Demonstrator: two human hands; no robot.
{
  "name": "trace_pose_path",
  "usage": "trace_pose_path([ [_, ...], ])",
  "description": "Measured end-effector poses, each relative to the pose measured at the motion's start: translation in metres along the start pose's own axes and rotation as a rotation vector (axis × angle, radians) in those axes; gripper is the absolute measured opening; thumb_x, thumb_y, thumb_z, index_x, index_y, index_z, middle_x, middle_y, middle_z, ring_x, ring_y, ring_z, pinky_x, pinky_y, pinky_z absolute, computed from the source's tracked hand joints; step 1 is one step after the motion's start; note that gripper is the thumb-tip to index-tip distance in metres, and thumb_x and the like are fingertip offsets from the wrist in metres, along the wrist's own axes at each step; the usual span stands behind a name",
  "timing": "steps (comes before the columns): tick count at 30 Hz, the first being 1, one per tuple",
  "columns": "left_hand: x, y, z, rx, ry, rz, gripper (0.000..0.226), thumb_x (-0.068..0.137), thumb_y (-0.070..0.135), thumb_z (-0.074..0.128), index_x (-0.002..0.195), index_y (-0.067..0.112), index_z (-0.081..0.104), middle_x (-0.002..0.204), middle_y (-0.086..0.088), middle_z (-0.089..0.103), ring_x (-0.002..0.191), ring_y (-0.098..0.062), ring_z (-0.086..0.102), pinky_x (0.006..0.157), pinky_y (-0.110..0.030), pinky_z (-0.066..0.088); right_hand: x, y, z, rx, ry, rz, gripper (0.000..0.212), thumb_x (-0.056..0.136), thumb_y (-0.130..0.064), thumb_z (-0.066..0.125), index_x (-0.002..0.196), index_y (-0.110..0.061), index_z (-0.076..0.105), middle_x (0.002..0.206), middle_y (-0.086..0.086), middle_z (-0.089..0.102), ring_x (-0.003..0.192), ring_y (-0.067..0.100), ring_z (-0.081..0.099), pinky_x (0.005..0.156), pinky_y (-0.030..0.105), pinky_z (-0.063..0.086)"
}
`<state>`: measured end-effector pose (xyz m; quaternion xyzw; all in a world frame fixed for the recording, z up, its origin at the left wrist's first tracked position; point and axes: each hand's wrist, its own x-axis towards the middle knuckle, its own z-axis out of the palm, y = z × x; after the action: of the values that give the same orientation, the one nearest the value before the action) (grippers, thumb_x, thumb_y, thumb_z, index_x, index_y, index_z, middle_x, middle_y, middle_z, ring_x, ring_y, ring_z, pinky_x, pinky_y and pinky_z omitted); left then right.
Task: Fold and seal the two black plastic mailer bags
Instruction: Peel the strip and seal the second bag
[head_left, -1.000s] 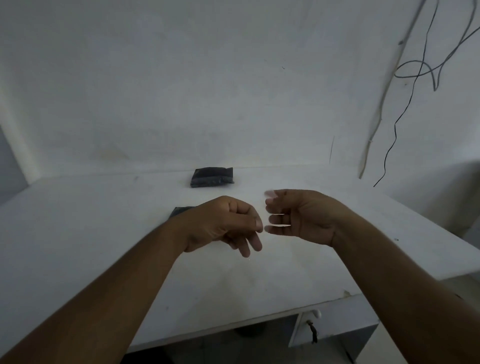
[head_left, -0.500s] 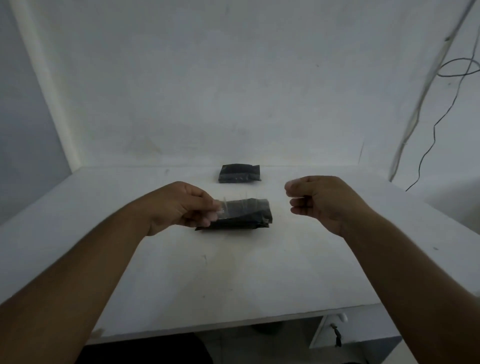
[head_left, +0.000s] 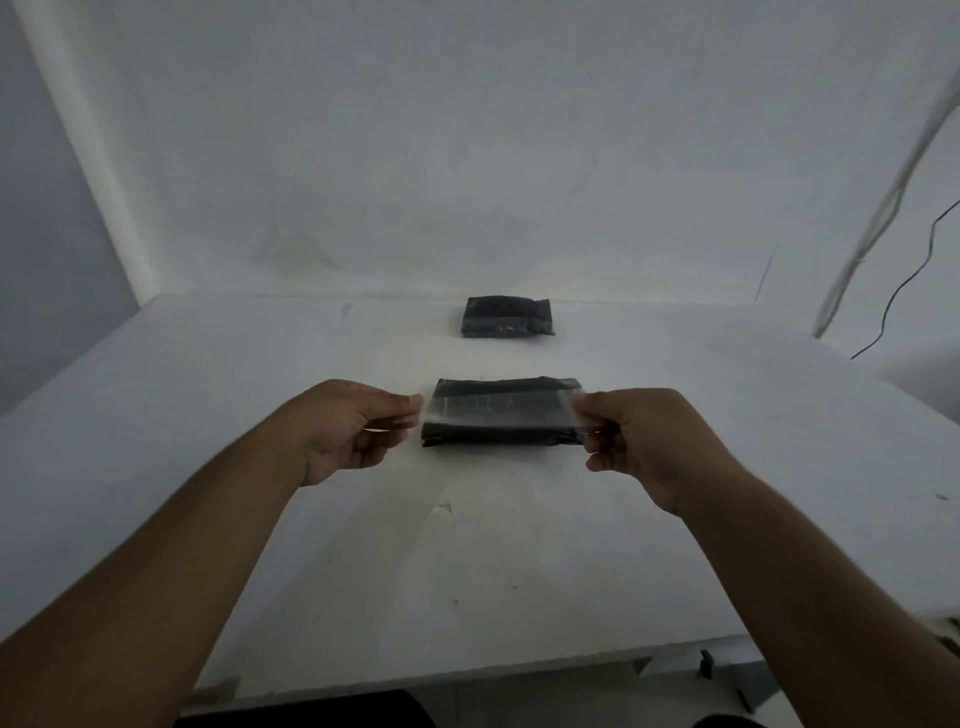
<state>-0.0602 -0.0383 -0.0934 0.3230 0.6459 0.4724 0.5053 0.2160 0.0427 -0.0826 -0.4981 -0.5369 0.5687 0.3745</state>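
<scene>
Two folded black mailer bags lie on the white table (head_left: 467, 571). The near bag (head_left: 501, 436) sits mid-table between my hands. The far bag (head_left: 506, 318) rests close to the back wall. A strip of clear tape (head_left: 501, 413) is stretched flat above the near bag. My left hand (head_left: 353, 431) pinches its left end between thumb and fingers. My right hand (head_left: 644, 441) pinches its right end the same way. Whether the tape touches the bag I cannot tell.
The table stands in a corner, with white walls behind and at the left. Cables (head_left: 883, 208) hang down the wall at the right. The table's front edge runs near the bottom of the view, with a drawer (head_left: 701, 665) below it.
My right hand has moved in and taken the free end of the tape. The strip now spans the near bag. My view has shifted closer to the table.
</scene>
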Motion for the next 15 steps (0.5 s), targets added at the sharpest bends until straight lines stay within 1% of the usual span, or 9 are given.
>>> trace_pose_path([
  [2, 0.005, -0.003, 0.000, 0.009, 0.066, 0.004, 0.021, 0.079, 0.022, 0.081, 0.091, 0.006, 0.074, 0.081, -0.004, 0.077, 0.062, -0.010, 0.069, 0.061, -0.025, 0.049, 0.002, 0.006, 0.004, -0.036, 0.020, -0.002, 0.021, 0.091, -0.015, 0.068, 0.086, 0.006, 0.071, 0.067, 0.010, 0.061, 0.060, 0.021, 0.058, 0.056, 0.032, 0.053],
  [5, 0.014, -0.004, 0.000, 0.045, 0.121, 0.017, 0.024, 0.079, 0.026, 0.082, 0.091, 0.006, 0.074, 0.082, -0.004, 0.078, 0.064, -0.010, 0.069, 0.060, -0.024, 0.046, 0.007, 0.012, 0.007, -0.118, 0.056, -0.023, 0.024, 0.091, -0.014, 0.066, 0.079, 0.006, 0.071, 0.065, 0.012, 0.060, 0.057, 0.023, 0.055, 0.055, 0.032, 0.051],
  [10, 0.024, -0.010, 0.003, 0.065, 0.090, 0.008, 0.022, 0.082, 0.022, 0.079, 0.096, 0.005, 0.076, 0.091, -0.007, 0.079, 0.072, -0.012, 0.071, 0.063, -0.025, 0.045, 0.017, 0.012, 0.003, -0.214, 0.119, -0.060, 0.023, 0.087, -0.010, 0.068, 0.071, 0.007, 0.068, 0.060, 0.014, 0.057, 0.052, 0.026, 0.051, 0.055, 0.033, 0.048],
  [12, 0.028, -0.013, 0.005, 0.091, 0.095, 0.010, 0.018, 0.086, 0.022, 0.076, 0.094, 0.006, 0.076, 0.090, -0.006, 0.079, 0.073, -0.012, 0.070, 0.062, -0.026, 0.045, 0.019, 0.012, 0.000, -0.233, 0.128, -0.061, 0.022, 0.086, -0.010, 0.070, 0.072, 0.006, 0.070, 0.060, 0.015, 0.058, 0.050, 0.025, 0.050, 0.055, 0.033, 0.048],
  [15, 0.033, -0.015, 0.007, 0.172, 0.144, 0.039, 0.015, 0.088, 0.023, 0.073, 0.090, 0.009, 0.076, 0.087, -0.005, 0.078, 0.072, -0.013, 0.067, 0.058, -0.026, 0.044, 0.022, 0.012, 0.000, -0.261, 0.138, -0.049, 0.024, 0.087, -0.012, 0.070, 0.070, 0.005, 0.069, 0.058, 0.015, 0.056, 0.050, 0.026, 0.047, 0.055, 0.034, 0.045],
])
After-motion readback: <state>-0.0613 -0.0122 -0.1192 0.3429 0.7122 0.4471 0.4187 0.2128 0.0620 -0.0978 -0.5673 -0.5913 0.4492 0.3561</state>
